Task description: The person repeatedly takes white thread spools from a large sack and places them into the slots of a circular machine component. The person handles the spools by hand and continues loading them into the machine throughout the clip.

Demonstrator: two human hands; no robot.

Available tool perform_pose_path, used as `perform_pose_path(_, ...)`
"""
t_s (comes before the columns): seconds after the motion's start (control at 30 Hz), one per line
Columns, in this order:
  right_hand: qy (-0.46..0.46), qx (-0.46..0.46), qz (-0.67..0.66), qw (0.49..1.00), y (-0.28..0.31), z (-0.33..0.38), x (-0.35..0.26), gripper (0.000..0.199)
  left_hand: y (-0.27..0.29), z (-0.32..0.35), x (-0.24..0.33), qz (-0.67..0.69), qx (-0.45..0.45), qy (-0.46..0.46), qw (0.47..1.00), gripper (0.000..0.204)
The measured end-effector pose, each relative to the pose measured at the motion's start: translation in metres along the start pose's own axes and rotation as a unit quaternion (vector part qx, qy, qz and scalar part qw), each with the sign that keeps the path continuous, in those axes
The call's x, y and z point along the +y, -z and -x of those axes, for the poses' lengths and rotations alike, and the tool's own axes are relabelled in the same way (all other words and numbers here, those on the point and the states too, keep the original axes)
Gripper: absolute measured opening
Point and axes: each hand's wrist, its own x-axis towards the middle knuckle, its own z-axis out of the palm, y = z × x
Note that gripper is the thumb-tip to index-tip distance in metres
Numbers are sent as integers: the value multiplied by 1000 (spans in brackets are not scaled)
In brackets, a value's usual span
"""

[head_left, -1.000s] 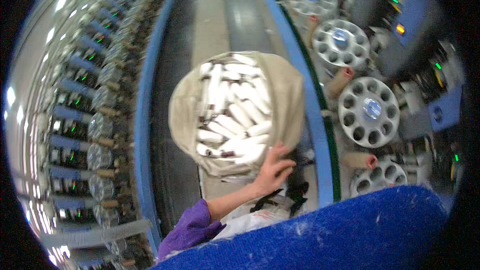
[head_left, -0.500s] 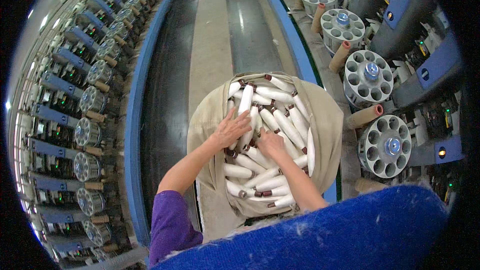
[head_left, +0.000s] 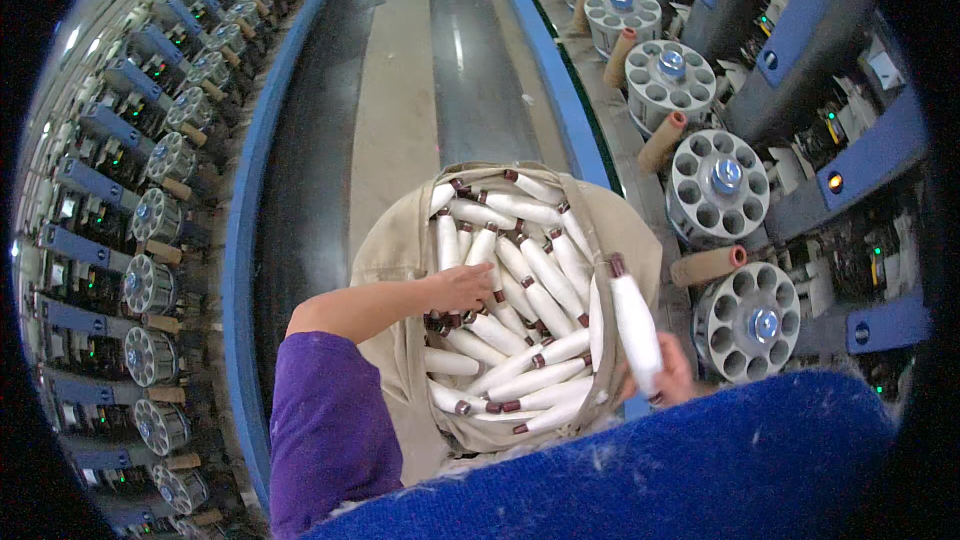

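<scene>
White bobbins (head_left: 553, 278) fill a beige cloth bag (head_left: 390, 250).
The right hand (head_left: 676, 372) pinches one tilted bobbin (head_left: 637, 325) near its lower end, at the bag's right side; the left hand (head_left: 462, 288) lies over the bobbins inside, and I cannot tell whether it holds one.

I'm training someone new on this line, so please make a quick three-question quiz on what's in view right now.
1. True or false: the right hand holds a white, spindle-shaped bobbin with dark-red ends.

2. Where is the left hand?
A) On a long blue rail
B) At the white bobbins in the beige cloth sack
C) On a round grey holed disc

3. Fill in: the fabric sleeve on the left arm is ____.

Key: 1. True; 2. B; 3. purple.
</scene>
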Motion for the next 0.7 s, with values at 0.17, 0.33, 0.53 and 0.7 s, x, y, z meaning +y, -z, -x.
perform_pose_path(0.17,4,-1,-97,995,-22,-35,30,70,39,-5,-30,-24,-49,56,997,21)
perform_pose_path(0.33,64,-11,-234,970,-15,-102,-2,66,86,-3,-95,405,273,307,817,25)
perform_pose_path(0.53,23,47,-228,972,-22,-159,2,68,68,-6,-113,878,399,262,50,20)
perform_pose_path(0.7,-9,-6,-337,941,-40,-170,19,68,4,-72,-159,867,419,265,57,18)
